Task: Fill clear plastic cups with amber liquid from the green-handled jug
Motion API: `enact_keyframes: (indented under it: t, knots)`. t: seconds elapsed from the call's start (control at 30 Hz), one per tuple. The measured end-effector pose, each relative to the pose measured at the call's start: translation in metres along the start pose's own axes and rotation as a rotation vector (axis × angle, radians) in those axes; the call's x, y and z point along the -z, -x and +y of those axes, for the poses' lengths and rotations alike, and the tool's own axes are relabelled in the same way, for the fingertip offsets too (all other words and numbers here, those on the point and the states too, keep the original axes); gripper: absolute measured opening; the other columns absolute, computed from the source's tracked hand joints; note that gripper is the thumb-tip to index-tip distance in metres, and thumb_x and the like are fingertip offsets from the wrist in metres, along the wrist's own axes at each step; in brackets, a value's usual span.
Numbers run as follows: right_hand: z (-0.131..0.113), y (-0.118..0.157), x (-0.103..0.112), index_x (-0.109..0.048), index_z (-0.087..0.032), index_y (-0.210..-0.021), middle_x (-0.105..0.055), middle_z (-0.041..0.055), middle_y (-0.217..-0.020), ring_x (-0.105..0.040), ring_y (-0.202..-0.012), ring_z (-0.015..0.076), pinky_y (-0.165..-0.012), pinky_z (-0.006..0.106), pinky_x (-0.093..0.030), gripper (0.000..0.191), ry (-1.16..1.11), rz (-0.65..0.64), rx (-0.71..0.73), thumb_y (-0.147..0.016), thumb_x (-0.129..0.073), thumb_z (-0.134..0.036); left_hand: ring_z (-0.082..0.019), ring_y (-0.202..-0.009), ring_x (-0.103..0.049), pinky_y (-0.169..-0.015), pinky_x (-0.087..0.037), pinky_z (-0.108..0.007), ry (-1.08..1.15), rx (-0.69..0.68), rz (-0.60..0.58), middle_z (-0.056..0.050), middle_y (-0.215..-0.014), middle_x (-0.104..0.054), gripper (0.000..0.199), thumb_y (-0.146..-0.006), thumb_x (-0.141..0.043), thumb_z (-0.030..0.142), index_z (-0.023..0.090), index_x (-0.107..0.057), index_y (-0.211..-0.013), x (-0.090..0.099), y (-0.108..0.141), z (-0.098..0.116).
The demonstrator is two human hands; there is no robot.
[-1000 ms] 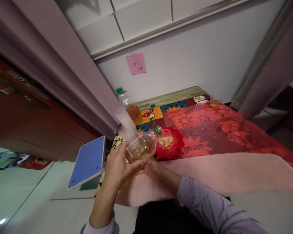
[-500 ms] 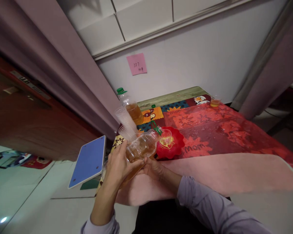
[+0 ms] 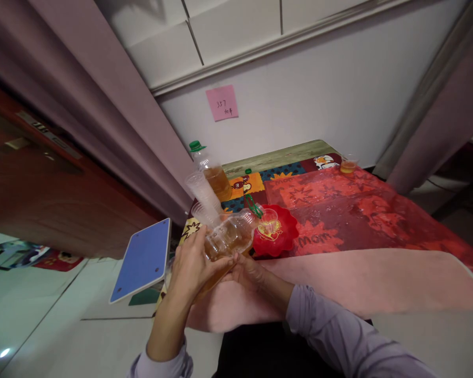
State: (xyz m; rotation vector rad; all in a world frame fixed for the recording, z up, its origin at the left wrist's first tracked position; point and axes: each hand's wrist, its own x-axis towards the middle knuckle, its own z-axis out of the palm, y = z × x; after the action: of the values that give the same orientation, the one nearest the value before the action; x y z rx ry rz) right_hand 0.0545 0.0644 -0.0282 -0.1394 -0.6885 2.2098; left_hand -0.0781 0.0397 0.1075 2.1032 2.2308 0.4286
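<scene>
The left hand (image 3: 189,265) is clamped on the body of the tilted bottle (image 3: 232,235), fingers spread over its upper side. The right hand (image 3: 247,271) grips the same bottle from the near side, its fingers partly hidden beneath. The bottle lies slanted over the left part of the desk (image 3: 382,212), amber liquid inside and the neck, with a green handle (image 3: 254,206), toward the red dish (image 3: 289,233). A clear cup (image 3: 269,216) sits in the dish by the bottle's mouth; whether they touch, I cannot tell.

Stacked clear cups (image 3: 203,193) lean just beyond the left hand. Behind them, near the far left corner, a capped bottle (image 3: 217,181) of amber liquid stands upright. A loose green cap (image 3: 248,171) lies near the far edge. A cup of amber liquid (image 3: 347,166) stands near the far right corner. A pink note (image 3: 222,103) is on the wall.
</scene>
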Motion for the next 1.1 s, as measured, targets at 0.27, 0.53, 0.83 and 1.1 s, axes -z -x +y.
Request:
enact_keyframes:
  t: [0.27,0.53,0.83,1.1]
  knots:
    - [0.0063,-0.0020,0.0073,-0.071,-0.031,-0.130,-0.080,0.0085,-0.133,-0.071,-0.133,0.0346,-0.110,0.060,-0.060,0.075,0.002,-0.021,0.002,-0.075,-0.087,-0.078,-0.043,-0.135,-0.069,-0.110,-0.057,-0.057,-0.002,0.021,-0.048,-0.021,-0.151,-0.069,0.094,-0.078,-0.086,0.068,0.018,-0.057,-0.153,0.0056,-0.0011,0.0049]
    - [0.0049,-0.0038,0.0060,-0.075,-0.028,-0.115,-0.083,0.0109,-0.125,-0.071,-0.132,0.0382,-0.107,0.062,-0.060,0.075,-0.012,0.013,-0.034,-0.065,-0.092,-0.081,-0.042,-0.131,-0.070,-0.108,-0.057,-0.056,-0.002,0.023,-0.051,-0.022,-0.152,-0.069,0.096,-0.077,-0.086,0.070,0.019,-0.057,-0.153,0.0059,-0.0025,0.0061]
    - [0.0029,-0.0009,0.0034,-0.076,-0.032,-0.117,-0.081,0.0107,-0.124,-0.072,-0.129,0.0386,-0.098,0.059,-0.062,0.072,0.024,0.057,-0.046,-0.066,-0.088,-0.082,-0.042,-0.133,-0.069,-0.109,-0.057,-0.057,-0.002,0.012,-0.047,-0.022,-0.153,-0.068,0.096,-0.077,-0.087,0.069,0.020,-0.056,-0.153,0.0062,-0.0023,0.0059]
    - [0.0043,-0.0025,0.0052,-0.077,-0.027,-0.112,-0.082,0.0122,-0.119,-0.070,-0.133,0.0374,-0.108,0.060,-0.059,0.072,-0.007,0.016,-0.039,-0.067,-0.089,-0.083,-0.042,-0.133,-0.069,-0.108,-0.057,-0.056,-0.017,0.019,-0.076,-0.024,-0.154,-0.067,0.095,-0.079,-0.086,0.069,0.017,-0.057,-0.152,0.0083,-0.0035,0.0099]
